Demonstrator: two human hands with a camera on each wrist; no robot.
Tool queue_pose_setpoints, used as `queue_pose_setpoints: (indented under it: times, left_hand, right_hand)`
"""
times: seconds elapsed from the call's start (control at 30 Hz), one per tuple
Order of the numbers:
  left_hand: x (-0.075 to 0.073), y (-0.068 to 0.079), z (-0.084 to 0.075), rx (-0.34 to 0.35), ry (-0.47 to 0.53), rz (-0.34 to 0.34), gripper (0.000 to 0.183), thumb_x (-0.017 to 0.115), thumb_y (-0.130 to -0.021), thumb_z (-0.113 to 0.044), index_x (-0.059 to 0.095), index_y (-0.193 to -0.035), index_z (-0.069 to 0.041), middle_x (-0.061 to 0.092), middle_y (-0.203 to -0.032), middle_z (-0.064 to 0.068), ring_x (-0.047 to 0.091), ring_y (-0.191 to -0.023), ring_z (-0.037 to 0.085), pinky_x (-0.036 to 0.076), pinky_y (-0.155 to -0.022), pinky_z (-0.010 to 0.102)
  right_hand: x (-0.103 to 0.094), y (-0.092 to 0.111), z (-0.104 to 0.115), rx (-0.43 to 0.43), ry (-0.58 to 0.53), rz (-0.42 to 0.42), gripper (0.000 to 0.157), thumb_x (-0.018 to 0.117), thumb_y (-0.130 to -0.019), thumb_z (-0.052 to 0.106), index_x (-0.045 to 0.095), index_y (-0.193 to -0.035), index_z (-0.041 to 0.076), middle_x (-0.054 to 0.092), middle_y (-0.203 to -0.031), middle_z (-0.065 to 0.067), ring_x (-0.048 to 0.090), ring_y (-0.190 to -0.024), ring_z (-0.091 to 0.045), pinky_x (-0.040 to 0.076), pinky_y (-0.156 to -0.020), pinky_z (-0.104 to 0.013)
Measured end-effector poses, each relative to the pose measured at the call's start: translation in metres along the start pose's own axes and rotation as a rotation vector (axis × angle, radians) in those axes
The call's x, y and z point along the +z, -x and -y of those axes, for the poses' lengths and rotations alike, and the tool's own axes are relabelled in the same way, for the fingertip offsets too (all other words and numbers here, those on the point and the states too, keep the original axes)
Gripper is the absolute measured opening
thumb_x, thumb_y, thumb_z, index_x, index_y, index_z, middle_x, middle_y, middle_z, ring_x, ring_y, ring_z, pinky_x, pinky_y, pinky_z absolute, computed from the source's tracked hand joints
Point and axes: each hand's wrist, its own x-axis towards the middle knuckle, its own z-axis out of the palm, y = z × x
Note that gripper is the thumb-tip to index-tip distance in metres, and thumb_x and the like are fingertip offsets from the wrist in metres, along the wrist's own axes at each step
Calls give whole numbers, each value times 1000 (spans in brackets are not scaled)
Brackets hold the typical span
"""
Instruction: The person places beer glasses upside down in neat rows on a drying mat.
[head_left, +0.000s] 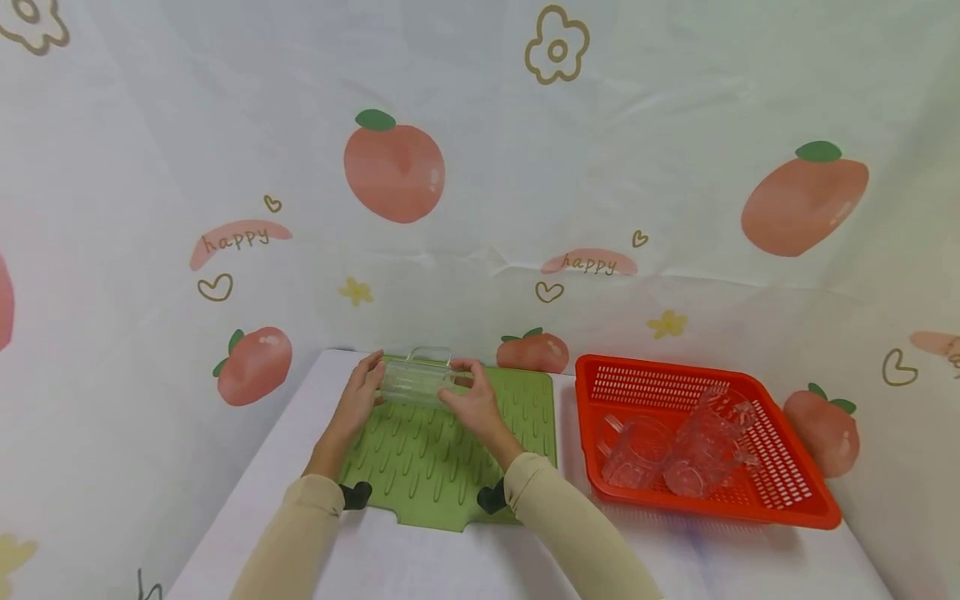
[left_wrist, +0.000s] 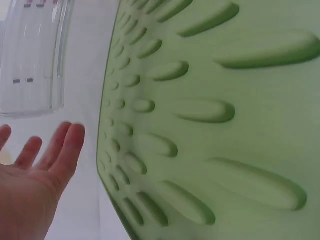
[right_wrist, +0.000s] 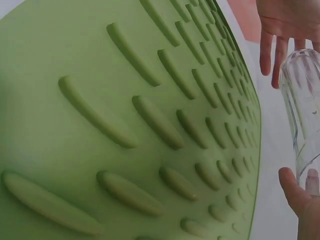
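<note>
A clear glass mug [head_left: 414,383] is held sideways above the far part of a green ridged mat [head_left: 435,467], its handle [head_left: 430,349] pointing toward the back wall. My right hand [head_left: 476,405] pinches the mug at its right end, thumb on the near side. At the other end is my left hand [head_left: 358,398], its fingers extended. In the left wrist view, a gap shows between the left fingers [left_wrist: 74,142] and the mug [left_wrist: 34,65]. The right wrist view shows the right thumb [right_wrist: 290,185] against the glass, with a fingertip visible through it.
To the right stands a red perforated basket [head_left: 588,433] holding several clear glass mugs [head_left: 637,450]. Behind the white table [head_left: 540,575] hangs a pale cloth [head_left: 465,292] printed with fruit. Dark wrist straps show at both sleeves.
</note>
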Motion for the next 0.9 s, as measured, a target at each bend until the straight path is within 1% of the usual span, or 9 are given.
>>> queue_pose_setpoints:
  times: [0.17, 0.33, 0.4, 0.47, 0.6, 0.67, 0.73, 0.83, 0.9]
  left_hand:
    - [5, 2, -3, 28, 99, 47, 59, 32, -102, -49, 22, -152, -20, 20, -154, 19, 29, -139, 42, 47, -96, 59]
    - [7, 2, -5, 56, 136, 55, 53, 33, -104, -37, 25, -151, -16, 16, -158, 17, 30, -139, 44, 51, -90, 58]
    - [7, 4, -10, 61, 166, 47, 50, 35, -104, -34, 29, -150, -14, 19, -157, 18, 33, -137, 43, 53, -88, 56]
    - [6, 6, -17, 62, 199, 35, 47, 36, -104, -30, 33, -148, -12, 25, -154, 20, 40, -131, 41, 54, -85, 51]
    - [4, 12, -33, 56, 258, 12, 43, 39, -103, -22, 39, -144, -7, 38, -145, 23, 59, -107, 28, 56, -78, 39]
    - [2, 14, -38, 46, 241, 2, 42, 42, -102, -21, 41, -142, -7, 40, -142, 21, 58, -102, 18, 57, -74, 34]
    - [0, 16, -42, 41, 220, 2, 43, 45, -101, -20, 42, -142, -7, 41, -139, 22, 58, -97, 14, 57, -71, 33]
    - [-3, 19, -48, 51, 121, 10, 45, 51, -99, -23, 44, -141, -10, 43, -136, 21, 56, -105, 19, 57, -73, 39]
    - [-5, 18, -47, 75, 65, 15, 47, 55, -98, -23, 44, -141, -9, 45, -134, 22, 60, -100, 18, 56, -70, 40]
  right_hand:
    - [0, -1, -4, -4, -67, 1, 46, 62, -89, 7, 45, -131, -1, 44, -138, -19, 50, -126, -40, 55, -83, -37]
    - [2, -2, -9, -10, -145, 39, 46, 61, -90, 5, 42, -131, -3, 43, -138, -22, 49, -126, -44, 55, -83, -32]
    - [1, -2, -10, -4, -133, 50, 46, 61, -91, 7, 42, -132, -2, 43, -138, -20, 49, -127, -42, 55, -83, -31]
    - [1, -2, -9, -13, -115, 48, 46, 61, -92, 9, 42, -132, 0, 43, -137, -19, 49, -126, -42, 55, -83, -32]
    - [-1, -1, -7, -43, -25, 49, 45, 60, -93, 14, 41, -133, 2, 44, -136, -17, 52, -123, -39, 55, -85, -36]
    - [-1, 0, -6, -54, 28, 59, 46, 60, -93, 15, 41, -133, 2, 46, -136, -17, 53, -122, -37, 54, -88, -37]
    - [-2, 2, -4, -61, 69, 61, 46, 61, -92, 15, 42, -132, 0, 48, -135, -18, 54, -121, -35, 53, -90, -39]
    - [-1, -2, -20, -76, 147, 54, 46, 63, -92, 21, 44, -131, 6, 52, -133, -11, 53, -121, -27, 50, -94, -39]
    - [-2, -5, -31, -110, 225, 60, 48, 64, -91, 26, 45, -131, 9, 52, -132, -8, 52, -122, -24, 49, -96, -41]
